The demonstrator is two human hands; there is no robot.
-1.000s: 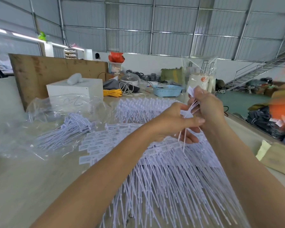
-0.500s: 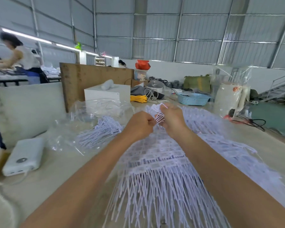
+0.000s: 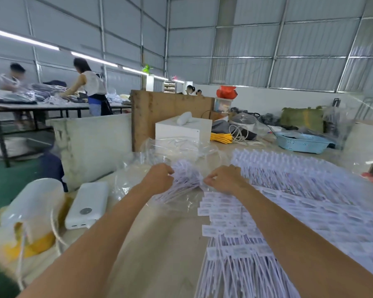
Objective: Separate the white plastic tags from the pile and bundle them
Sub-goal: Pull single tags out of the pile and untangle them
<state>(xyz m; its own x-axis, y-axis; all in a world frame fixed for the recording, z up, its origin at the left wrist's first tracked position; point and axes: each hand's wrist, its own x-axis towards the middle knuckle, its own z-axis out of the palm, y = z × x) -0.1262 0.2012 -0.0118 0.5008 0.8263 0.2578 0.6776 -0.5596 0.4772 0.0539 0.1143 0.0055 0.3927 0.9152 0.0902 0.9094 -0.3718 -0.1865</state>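
A wide pile of white plastic tags (image 3: 293, 214) with long thin tails covers the right half of the table. To its left a smaller bundle of white tags (image 3: 186, 178) lies on a clear plastic bag (image 3: 177, 151). Both arms reach out to that bundle. My left hand (image 3: 159, 177) grips its left side with curled fingers. My right hand (image 3: 223, 179) pinches its right end, at the near edge of the big pile. The image is motion-blurred, so single tags are hard to make out.
A white power bank (image 3: 87, 204) and a translucent container with yellow content (image 3: 33, 214) sit at the left. A white box (image 3: 182, 130), yellow cords (image 3: 221, 138), a blue basket (image 3: 303, 141) and a wooden board (image 3: 170, 110) stand behind. People work at a far table (image 3: 41, 105).
The view has swung left. Both hands moved from the big pile's middle over to the smaller bundle on the plastic bag at the left.
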